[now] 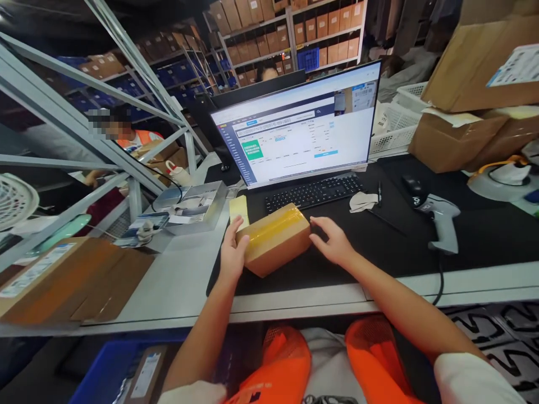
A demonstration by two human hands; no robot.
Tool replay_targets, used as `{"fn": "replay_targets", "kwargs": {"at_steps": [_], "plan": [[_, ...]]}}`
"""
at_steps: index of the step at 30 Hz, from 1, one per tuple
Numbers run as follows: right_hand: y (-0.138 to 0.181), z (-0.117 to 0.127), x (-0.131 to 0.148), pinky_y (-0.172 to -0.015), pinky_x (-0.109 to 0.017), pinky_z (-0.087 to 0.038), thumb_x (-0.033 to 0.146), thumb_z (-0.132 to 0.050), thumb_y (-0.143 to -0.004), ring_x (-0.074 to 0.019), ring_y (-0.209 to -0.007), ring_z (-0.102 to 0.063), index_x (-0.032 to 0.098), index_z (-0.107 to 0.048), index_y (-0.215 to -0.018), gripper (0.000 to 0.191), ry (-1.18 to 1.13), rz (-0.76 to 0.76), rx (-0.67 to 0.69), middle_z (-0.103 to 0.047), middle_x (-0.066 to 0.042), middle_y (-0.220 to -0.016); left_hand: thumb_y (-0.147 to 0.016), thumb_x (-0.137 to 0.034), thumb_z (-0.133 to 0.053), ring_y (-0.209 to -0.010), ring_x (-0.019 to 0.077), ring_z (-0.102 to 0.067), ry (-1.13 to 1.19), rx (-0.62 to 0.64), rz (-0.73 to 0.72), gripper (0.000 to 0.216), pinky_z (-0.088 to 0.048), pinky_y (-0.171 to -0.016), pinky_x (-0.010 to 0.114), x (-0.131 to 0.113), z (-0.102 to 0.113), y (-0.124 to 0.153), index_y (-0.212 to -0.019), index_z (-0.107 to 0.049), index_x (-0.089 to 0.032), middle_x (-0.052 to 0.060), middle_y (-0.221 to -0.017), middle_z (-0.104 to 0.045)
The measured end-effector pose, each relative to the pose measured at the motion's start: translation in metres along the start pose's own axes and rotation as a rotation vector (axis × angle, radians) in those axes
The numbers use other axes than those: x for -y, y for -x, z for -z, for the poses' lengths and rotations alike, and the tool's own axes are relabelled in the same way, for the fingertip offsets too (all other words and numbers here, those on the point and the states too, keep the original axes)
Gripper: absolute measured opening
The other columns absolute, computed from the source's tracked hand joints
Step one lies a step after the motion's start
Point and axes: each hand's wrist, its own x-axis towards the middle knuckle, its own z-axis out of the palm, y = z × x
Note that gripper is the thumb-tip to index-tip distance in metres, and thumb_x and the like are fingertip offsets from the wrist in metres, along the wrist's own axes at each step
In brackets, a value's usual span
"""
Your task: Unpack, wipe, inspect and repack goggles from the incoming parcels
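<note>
A small brown cardboard box (278, 238) sealed with shiny yellow tape lies on the black desk mat in front of the keyboard. My left hand (233, 249) grips its left end, thumb on the near side. At the opposite end, my right hand (332, 240) holds the box's right edge with thumb and fingertips. A pad of yellow paper slips (238, 207) sits just behind my left hand. Beyond the box are a black keyboard (314, 192) and a lit monitor (295, 126).
To the right lie a grey barcode scanner (442, 221), a black mouse (412, 188), a pen (379, 193) and a crumpled paper (362, 202). Larger cartons (455, 137) are stacked at right. A flat taped carton (71, 280) occupies the left. Another person (130, 134) sits beyond the metal frame.
</note>
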Motion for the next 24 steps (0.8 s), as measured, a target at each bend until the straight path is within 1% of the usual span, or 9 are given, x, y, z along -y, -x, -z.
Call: {"fn": "replay_targets", "kwargs": {"at_steps": [3, 5, 6, 8, 11, 14, 17, 20, 24], "plan": [[-0.025, 0.059, -0.018, -0.102, -0.042, -0.050, 0.037, -0.050, -0.098, -0.0243, -0.106, -0.067, 0.018, -0.073, -0.104, 0.030, 0.215, -0.071, -0.265, -0.072, -0.013, -0.107, -0.081, -0.052, -0.071, -0.144, 0.0323, -0.045, -0.526, 0.352, -0.238, 0.062, -0.028, -0.125, 0.052, -0.029, 0.003, -0.018, -0.137, -0.060, -0.028, 0.010, -0.152, -0.053], [-0.034, 0.104, -0.038, -0.099, -0.043, -0.051, 0.034, -0.044, -0.098, -0.0261, -0.107, -0.066, 0.012, -0.070, -0.116, 0.039, 0.401, -0.321, -0.499, -0.070, -0.018, -0.115, -0.076, -0.058, -0.074, -0.145, 0.0395, -0.042, -0.774, 0.511, -0.301, 0.078, -0.027, -0.122, 0.060, -0.049, -0.008, -0.027, -0.146, -0.052, -0.030, 0.013, -0.158, -0.046], [-0.034, 0.122, -0.049, -0.099, -0.046, -0.050, 0.034, -0.045, -0.097, -0.0284, -0.109, -0.065, 0.009, -0.069, -0.120, 0.041, 0.537, -0.455, -0.459, -0.069, -0.020, -0.118, -0.075, -0.062, -0.074, -0.144, 0.0434, -0.041, -0.858, 0.581, -0.294, 0.087, -0.028, -0.119, 0.064, -0.056, -0.016, -0.032, -0.151, -0.047, -0.029, 0.015, -0.160, -0.041], [-0.026, 0.146, -0.068, -0.097, -0.050, -0.050, 0.041, -0.049, -0.096, -0.0356, -0.115, -0.063, 0.007, -0.068, -0.124, 0.048, 0.813, -0.678, -0.135, -0.066, -0.025, -0.123, -0.074, -0.068, -0.070, -0.138, 0.0485, -0.045, -0.956, 0.724, -0.234, 0.101, -0.035, -0.112, 0.066, -0.067, -0.031, -0.042, -0.159, -0.034, -0.027, 0.021, -0.157, -0.043], [-0.002, 0.147, -0.083, -0.090, -0.051, -0.050, 0.038, -0.059, -0.092, -0.0410, -0.112, -0.064, 0.005, -0.073, -0.112, 0.042, 0.994, -0.809, 0.241, -0.067, -0.029, -0.117, -0.069, -0.064, -0.074, -0.128, 0.0467, -0.054, -0.981, 0.926, -0.220, 0.114, -0.045, -0.104, 0.059, -0.073, -0.040, -0.064, -0.163, -0.022, -0.027, 0.021, -0.146, -0.051], [0.018, 0.141, -0.084, -0.092, -0.046, -0.047, 0.027, -0.057, -0.093, -0.0374, -0.115, -0.062, 0.004, -0.072, -0.108, 0.031, 1.017, -0.748, 0.312, -0.066, -0.029, -0.118, -0.058, -0.046, -0.084, -0.141, 0.0439, -0.042, -0.923, 1.107, -0.382, 0.124, -0.036, -0.115, 0.055, -0.072, -0.031, -0.084, -0.163, -0.020, -0.033, 0.014, -0.157, -0.042], [0.029, 0.155, -0.078, -0.086, -0.042, -0.046, 0.026, -0.054, -0.097, -0.0343, -0.106, -0.066, 0.004, -0.071, -0.107, 0.029, 1.016, -0.722, 0.357, -0.068, -0.028, -0.113, -0.059, -0.033, -0.082, -0.152, 0.0389, -0.030, -0.843, 1.275, -0.455, 0.120, -0.026, -0.124, 0.051, -0.071, -0.020, -0.087, -0.162, -0.022, -0.036, 0.009, -0.166, -0.030], [0.040, 0.180, -0.069, -0.076, -0.039, -0.046, 0.027, -0.057, -0.097, -0.0300, -0.087, -0.070, 0.007, -0.071, -0.102, 0.025, 0.985, -0.754, 0.400, -0.072, -0.024, -0.096, -0.067, -0.028, -0.076, -0.157, 0.0379, -0.019, -0.843, 1.275, -0.423, 0.105, -0.018, -0.127, 0.054, -0.073, -0.019, -0.064, -0.161, -0.028, -0.032, 0.009, -0.171, -0.021], [0.055, 0.179, -0.031, -0.077, -0.036, -0.049, 0.034, -0.059, -0.096, -0.0269, -0.090, -0.070, 0.014, -0.067, -0.110, 0.025, 0.848, -0.591, 0.338, -0.073, -0.016, -0.099, -0.075, -0.056, -0.074, -0.157, 0.0445, -0.013, -0.857, 0.979, -0.389, 0.099, -0.015, -0.124, 0.065, -0.073, -0.042, -0.007, -0.157, -0.036, -0.018, 0.019, -0.169, -0.021]]}}
